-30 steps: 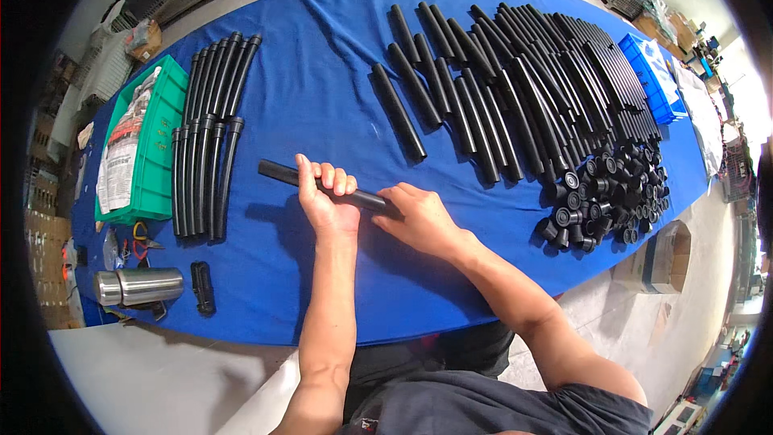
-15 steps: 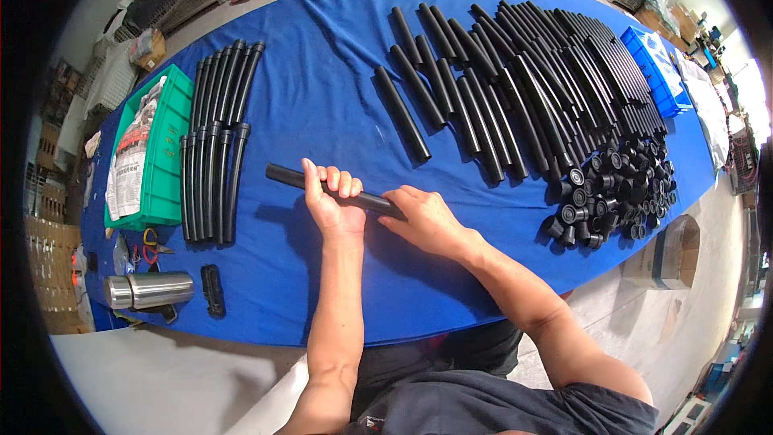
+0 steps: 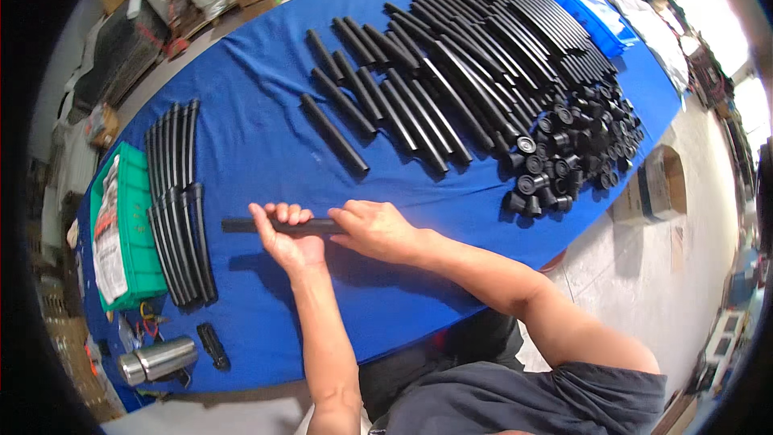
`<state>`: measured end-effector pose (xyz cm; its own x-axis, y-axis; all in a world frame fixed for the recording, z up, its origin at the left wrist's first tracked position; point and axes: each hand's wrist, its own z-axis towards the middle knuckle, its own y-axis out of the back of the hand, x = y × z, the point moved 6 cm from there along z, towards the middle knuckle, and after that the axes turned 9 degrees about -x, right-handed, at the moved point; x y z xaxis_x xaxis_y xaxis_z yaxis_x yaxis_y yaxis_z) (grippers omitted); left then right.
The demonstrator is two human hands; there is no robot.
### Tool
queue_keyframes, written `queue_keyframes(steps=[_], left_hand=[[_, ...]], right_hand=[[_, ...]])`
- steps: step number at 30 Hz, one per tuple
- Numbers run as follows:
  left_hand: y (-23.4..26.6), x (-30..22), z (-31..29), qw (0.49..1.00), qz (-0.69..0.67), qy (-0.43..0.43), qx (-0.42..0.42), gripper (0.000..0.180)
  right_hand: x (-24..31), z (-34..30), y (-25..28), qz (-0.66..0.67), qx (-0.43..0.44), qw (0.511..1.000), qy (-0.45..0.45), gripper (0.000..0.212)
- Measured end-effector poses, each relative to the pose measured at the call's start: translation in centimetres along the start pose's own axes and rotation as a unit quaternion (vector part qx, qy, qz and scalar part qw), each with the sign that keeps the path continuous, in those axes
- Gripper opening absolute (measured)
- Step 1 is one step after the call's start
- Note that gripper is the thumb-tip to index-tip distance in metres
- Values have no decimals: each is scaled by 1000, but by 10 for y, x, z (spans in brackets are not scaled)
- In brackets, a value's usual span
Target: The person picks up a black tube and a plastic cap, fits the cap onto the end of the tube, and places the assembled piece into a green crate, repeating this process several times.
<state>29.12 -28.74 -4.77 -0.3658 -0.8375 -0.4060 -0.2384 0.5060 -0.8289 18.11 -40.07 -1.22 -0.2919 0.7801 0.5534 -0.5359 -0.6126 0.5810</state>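
rt end of blk tube (image 3: pixel 238 225) hidden by rt hand (image 3: pixel 377 230), txt on newspaper (image 3: pixel 109 229) too blurry to read.

Table (image 3: pixel 254 141): loose tubes (image 3: pixel 483 64) toward back right; bin (image 3: pixel 586 24) beyond them, caps (image 3: pixel 576 141) in front. Left: capped tubes (image 3: pixel 179 246), two rows; crate (image 3: pixel 145 242) just left of these, newspaper (image 3: pixel 109 234) inside; flask (image 3: pixel 165 357) before crate. Held tube (image 3: pixel 237 225) right of front row.

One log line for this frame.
left hand: grips black tube | right hand: grips tube's right end | black caps: heaped on blue cloth
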Motion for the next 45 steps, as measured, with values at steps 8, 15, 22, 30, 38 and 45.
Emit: queue_keyframes(steps=[8,15,22,30,38,45], left_hand=[[-12,-7,-6,995,40,-18,91,40],[-13,2,-12,990,49,-58,-115,38],[-4,-9,-3,997,62,-47,-6,39],[-5,-9,-5,998,45,-54,4,41],[-5,-3,-4,998,45,-53,-12,40],[-6,-14,-1,987,-20,-3,159,36]], right_hand=[[-10,8,3,190,166,942,-221,28],[-3,-3,0,39,21,996,-75,32],[-8,3,-6,150,117,972,-137,32],[-2,-1,-5,132,91,978,-132,30],[-4,-2,-2,114,61,986,-108,29],[-6,2,-6,294,238,840,-389,36]])
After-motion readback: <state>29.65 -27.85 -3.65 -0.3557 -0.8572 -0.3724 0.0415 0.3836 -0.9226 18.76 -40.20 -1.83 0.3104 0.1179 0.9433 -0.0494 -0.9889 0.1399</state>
